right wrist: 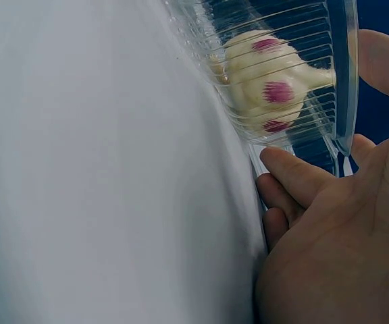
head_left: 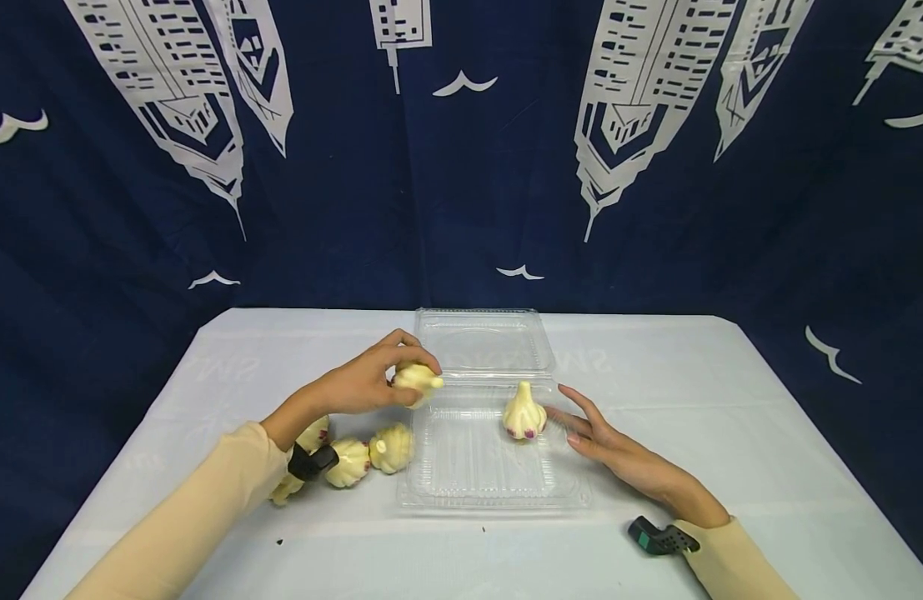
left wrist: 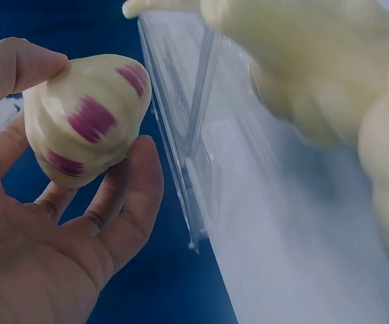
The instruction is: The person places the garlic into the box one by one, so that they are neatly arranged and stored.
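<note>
My left hand (head_left: pixel 373 375) grips a pale garlic bulb (head_left: pixel 418 379) between thumb and fingers, above the left rim of a clear plastic clamshell container (head_left: pixel 479 492). Purple patches mark this bulb's underside in the left wrist view. Inside the container, a second garlic bulb (head_left: pixel 523 414) stands upright near the right wall, its stem pointing up. It shows through the ribbed wall in the right wrist view. My right hand (head_left: pixel 619 454) is at that right wall, its fingers extended and the fingertips right at the plastic.
Several more garlic bulbs (head_left: pixel 348 462) lie on the white table (head_left: pixel 386 554) left of the container, partly hidden by my left wrist. The container's lid (head_left: pixel 487 342) lies folded back behind it. A dark blue curtain (head_left: pixel 431 200) with white prints hangs at the table's back edge.
</note>
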A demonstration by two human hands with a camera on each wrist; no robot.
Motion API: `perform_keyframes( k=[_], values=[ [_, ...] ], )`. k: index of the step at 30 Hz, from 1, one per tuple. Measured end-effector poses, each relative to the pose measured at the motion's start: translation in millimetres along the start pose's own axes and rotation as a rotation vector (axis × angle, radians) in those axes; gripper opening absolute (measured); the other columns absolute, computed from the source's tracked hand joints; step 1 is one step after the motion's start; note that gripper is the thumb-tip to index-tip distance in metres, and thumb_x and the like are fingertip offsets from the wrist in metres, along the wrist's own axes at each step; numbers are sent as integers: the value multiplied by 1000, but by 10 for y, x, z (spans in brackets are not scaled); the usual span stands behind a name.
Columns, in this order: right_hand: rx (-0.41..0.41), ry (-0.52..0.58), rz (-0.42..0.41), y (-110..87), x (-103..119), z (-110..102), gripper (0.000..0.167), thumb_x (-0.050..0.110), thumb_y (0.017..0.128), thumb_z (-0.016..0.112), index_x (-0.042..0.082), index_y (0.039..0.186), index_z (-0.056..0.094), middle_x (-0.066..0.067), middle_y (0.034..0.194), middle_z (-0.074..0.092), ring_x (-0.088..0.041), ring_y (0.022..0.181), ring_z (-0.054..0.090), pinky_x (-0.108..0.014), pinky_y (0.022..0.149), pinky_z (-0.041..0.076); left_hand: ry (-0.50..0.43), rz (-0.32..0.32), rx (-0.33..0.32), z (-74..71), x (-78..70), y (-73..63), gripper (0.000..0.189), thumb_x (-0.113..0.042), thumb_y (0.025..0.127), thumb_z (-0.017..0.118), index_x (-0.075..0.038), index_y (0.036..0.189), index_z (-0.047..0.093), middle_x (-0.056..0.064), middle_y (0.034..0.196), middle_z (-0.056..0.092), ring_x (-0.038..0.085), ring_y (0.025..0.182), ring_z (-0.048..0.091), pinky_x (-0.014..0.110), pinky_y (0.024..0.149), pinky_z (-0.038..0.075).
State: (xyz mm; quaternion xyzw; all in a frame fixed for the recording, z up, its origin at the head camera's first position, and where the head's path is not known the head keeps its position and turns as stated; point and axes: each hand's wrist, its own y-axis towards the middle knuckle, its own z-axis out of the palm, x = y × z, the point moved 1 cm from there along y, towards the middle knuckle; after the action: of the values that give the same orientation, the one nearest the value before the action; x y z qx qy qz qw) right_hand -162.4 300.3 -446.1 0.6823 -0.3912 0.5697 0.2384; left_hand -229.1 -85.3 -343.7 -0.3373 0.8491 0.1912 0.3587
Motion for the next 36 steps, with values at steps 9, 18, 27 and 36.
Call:
perform_keyframes(
  k=[9,18,27,36],
  values=[
    [4,3,2,4,5,9,68,20,110,37,33,160,-8,-16,167,14,-41,151,-2,-75,112,3,-18,55,23,106,-98,32,32,-7,87,73,-15,118,67,8,123,49,20,102,49,37,80,46],
    [7,7,-7,16,-3,12,69,19,110,38,30,160,-9,-17,167,15,-40,151,-3,-74,113,3,-9,98,24,121,-161,64,17,-15,94,71,-18,110,70,1,125,59,18,114,54,35,91,49],
    [10,9,4,7,-4,10,70,20,110,38,28,160,-11,-16,167,14,-40,151,-3,-75,112,1,16,103,29,163,-251,110,19,-19,91,76,-18,109,76,6,123,53,20,112,50,33,92,47],
    [5,12,18,2,-6,3,70,21,110,38,30,160,-11,-17,167,14,-41,151,-4,-76,112,0,44,167,99,245,-382,174,22,-22,93,73,-16,114,75,0,112,59,13,106,54,29,89,48]
  ],
)
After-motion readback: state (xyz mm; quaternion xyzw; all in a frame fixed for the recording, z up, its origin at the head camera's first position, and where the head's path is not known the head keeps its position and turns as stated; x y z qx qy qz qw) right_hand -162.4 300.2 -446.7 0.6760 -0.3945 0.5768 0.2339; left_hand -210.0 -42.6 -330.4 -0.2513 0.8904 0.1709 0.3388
